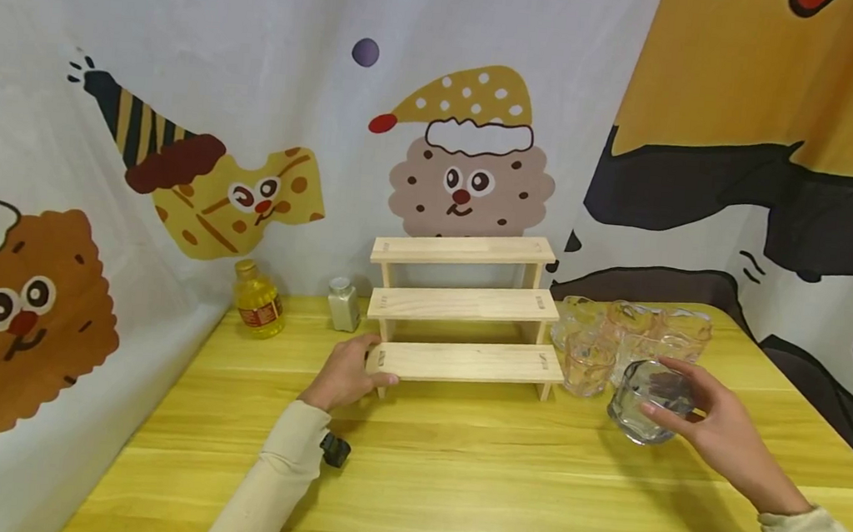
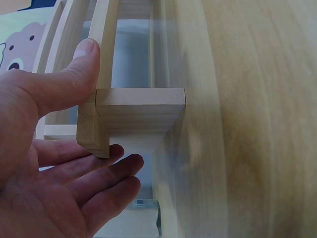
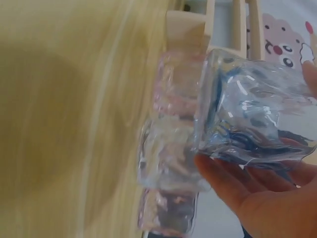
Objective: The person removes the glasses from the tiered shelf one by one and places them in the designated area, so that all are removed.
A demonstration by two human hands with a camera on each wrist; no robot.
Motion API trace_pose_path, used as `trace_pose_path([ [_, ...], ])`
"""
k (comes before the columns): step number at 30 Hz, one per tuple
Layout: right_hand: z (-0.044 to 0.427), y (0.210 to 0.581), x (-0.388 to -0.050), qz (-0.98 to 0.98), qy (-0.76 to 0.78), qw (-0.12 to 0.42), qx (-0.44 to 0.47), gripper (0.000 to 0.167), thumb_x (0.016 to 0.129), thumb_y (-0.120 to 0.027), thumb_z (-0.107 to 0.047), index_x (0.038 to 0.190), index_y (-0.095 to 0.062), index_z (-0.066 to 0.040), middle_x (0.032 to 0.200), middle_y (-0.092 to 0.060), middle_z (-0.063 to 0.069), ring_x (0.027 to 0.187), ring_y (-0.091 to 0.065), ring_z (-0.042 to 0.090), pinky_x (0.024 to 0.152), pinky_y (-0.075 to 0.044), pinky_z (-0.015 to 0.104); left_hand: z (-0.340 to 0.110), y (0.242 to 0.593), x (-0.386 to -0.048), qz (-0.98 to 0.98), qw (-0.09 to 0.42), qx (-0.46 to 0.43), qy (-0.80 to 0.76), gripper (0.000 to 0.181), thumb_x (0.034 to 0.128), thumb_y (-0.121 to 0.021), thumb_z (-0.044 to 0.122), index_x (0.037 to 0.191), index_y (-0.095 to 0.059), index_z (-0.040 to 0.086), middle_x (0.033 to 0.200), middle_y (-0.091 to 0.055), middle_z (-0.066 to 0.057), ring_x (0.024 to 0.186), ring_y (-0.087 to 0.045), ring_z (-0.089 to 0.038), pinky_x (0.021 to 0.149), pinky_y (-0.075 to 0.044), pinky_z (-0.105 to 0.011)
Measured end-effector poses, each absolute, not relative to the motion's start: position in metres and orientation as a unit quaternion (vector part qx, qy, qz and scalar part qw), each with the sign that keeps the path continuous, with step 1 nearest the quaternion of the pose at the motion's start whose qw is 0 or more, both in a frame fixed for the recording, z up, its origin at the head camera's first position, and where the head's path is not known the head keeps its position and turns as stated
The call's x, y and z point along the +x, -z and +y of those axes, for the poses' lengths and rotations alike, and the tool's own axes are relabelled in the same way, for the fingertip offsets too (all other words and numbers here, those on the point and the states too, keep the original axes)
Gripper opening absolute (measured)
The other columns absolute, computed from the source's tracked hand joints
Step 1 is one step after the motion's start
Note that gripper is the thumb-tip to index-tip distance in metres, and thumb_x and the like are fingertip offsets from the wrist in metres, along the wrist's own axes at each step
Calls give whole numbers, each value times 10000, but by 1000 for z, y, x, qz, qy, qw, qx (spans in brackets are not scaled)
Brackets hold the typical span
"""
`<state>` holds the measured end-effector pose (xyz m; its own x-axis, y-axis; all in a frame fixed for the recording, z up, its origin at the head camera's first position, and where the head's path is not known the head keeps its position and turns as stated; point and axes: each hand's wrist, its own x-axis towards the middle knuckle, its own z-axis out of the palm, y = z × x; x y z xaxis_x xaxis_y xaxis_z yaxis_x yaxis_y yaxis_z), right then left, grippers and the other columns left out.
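Observation:
A three-step wooden shelf [image 1: 469, 303] stands at the back of the table. My left hand [image 1: 346, 372] is at the left end of its lowest step, thumb laid over the top board [image 2: 103, 54] and the other fingers round the end and underneath. My right hand [image 1: 718, 423] grips a clear, wavy-sided drinking glass [image 1: 649, 405] between thumb and fingers, raised off the table and tilted. Behind it, several clear and pinkish glasses [image 1: 590, 364] stand close together at the shelf's right side. In the right wrist view, the held glass [image 3: 252, 109] hides part of them.
Left of the shelf stand a bottle of yellow liquid [image 1: 260, 303] and a small jar with pale contents [image 1: 344, 305]. The yellow wood-grain table [image 1: 454, 485] stretches out in front. A cartoon-printed cloth [image 1: 278, 54] hangs behind the table and along its sides.

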<state>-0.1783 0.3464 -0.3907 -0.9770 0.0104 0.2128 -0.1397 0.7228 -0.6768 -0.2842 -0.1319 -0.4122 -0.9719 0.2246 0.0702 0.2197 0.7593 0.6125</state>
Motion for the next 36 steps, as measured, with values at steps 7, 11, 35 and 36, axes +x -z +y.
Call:
trace_pose_path([
  [7,365,398,-175,-925,-357,125,17,791,895,-773,-312,1528,-375,-56,1401,-492,292,952,-480,-148,635,-451,139,-132,414,-285,937,4,115,-329,757,845,-817,317,1454,-475,25,1443,-557,-214,1312,-544,-390,1064,-463,-530],
  [11,377,400,-171,-930,-345,125,-2,807,896,-768,-350,1530,-371,-49,1388,-495,273,942,-434,-204,629,-419,116,-132,415,-285,936,4,115,-333,743,844,-818,316,1447,-484,38,1430,-569,-202,1302,-553,-384,1052,-473,-526],
  [35,430,413,-192,-928,-322,130,-138,940,930,-687,-451,1551,-217,75,1410,-406,427,1115,-497,552,689,-504,456,-132,414,-283,934,-4,119,-337,743,839,-824,306,1441,-490,27,1428,-571,-211,1302,-555,-383,1053,-472,-525],
  [36,430,414,-196,-927,-323,134,-134,937,925,-696,-446,1546,-229,77,1388,-437,415,1046,-553,451,648,-499,380,-132,413,-283,934,-5,119,-337,743,839,-825,304,1441,-490,25,1427,-571,-213,1300,-557,-383,1052,-473,-525],
])
